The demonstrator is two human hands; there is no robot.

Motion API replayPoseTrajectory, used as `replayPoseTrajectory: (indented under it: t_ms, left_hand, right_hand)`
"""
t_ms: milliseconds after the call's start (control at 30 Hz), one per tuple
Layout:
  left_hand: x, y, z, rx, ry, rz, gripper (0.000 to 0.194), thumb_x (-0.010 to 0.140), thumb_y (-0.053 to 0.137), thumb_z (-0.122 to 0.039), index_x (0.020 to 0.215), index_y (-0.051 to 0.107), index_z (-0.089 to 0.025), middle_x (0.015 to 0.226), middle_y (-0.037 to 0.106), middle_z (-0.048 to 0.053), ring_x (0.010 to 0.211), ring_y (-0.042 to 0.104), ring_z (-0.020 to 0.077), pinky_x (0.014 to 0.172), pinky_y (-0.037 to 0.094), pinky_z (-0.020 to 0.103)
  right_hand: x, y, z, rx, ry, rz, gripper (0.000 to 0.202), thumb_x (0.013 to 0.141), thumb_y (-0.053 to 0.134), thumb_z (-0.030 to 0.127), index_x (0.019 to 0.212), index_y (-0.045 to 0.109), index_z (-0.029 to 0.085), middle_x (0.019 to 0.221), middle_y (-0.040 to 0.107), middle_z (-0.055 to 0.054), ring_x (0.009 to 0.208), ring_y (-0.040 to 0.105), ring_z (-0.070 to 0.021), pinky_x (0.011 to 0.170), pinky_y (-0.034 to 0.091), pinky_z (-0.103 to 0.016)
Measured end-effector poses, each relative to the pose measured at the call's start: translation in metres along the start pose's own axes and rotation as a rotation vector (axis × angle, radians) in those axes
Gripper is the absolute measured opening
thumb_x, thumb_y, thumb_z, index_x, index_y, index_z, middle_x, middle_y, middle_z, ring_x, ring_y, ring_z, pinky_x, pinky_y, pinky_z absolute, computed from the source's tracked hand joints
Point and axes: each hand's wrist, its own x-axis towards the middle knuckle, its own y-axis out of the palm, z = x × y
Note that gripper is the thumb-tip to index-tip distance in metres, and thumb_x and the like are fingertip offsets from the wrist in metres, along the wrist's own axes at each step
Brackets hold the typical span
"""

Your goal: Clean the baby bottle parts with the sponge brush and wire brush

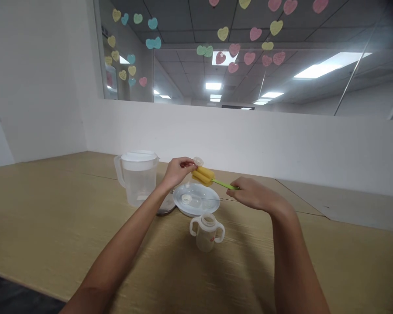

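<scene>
Nearest you, a cup [205,235] bears an unreadable red mark [212,239]; your left hand [179,170] pinches a clear cap [198,161], your right hand [252,192] a brush [203,175].

- Left forearm [127,248], one: bare, slim, tapering to a narrow wrist.
- Right forearm [290,253], one: bare, likewise tapered.
- Left hand [180,170], one: bare, slender-fingered.
- Right hand [253,192], one: bare.

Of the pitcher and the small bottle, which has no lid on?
The small two-handled bottle; its mouth is uncovered, while the pitcher has a lid on.
</scene>
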Motion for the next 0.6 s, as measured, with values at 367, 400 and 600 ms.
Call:
replayPoseTrajectory:
  t_ms: [367, 400, 600]
  left_hand:
    - [-0.015, 0.014, -0.025, -0.082, -0.065, 0.166, 0.022, 0.064, 0.065, -0.028, 0.079, 0.067, -0.012, 0.080, 0.067, 0.006, 0.076, 0.060, 0.0161, 0.068, 0.046, 0.025]
    - [-0.017, 0.016, -0.027, -0.080, -0.066, 0.178, 0.022, 0.064, 0.066, -0.028, 0.079, 0.068, -0.012, 0.079, 0.067, 0.006, 0.075, 0.060, 0.0160, 0.067, 0.046, 0.025]
    - [-0.020, 0.018, -0.034, -0.157, -0.100, 0.235, 0.024, 0.064, 0.066, -0.026, 0.082, 0.068, -0.011, 0.080, 0.068, 0.007, 0.076, 0.061, 0.0161, 0.069, 0.048, 0.026]
  right_hand:
    - [0.010, 0.011, 0.006, -0.081, 0.004, 0.027, 0.017, 0.075, 0.041, 0.023, 0.066, 0.052, 0.014, 0.064, 0.054, -0.007, 0.050, 0.042, -0.0130, 0.046, 0.023, -0.026]
    - [0.011, 0.012, 0.005, -0.087, 0.002, 0.033, 0.018, 0.076, 0.040, 0.023, 0.065, 0.052, 0.014, 0.063, 0.054, -0.007, 0.050, 0.042, -0.0131, 0.046, 0.023, -0.026]
    - [0.016, 0.014, 0.004, -0.096, -0.004, 0.027, 0.019, 0.077, 0.041, 0.025, 0.063, 0.050, 0.015, 0.062, 0.053, -0.006, 0.048, 0.039, -0.0117, 0.044, 0.024, -0.025]
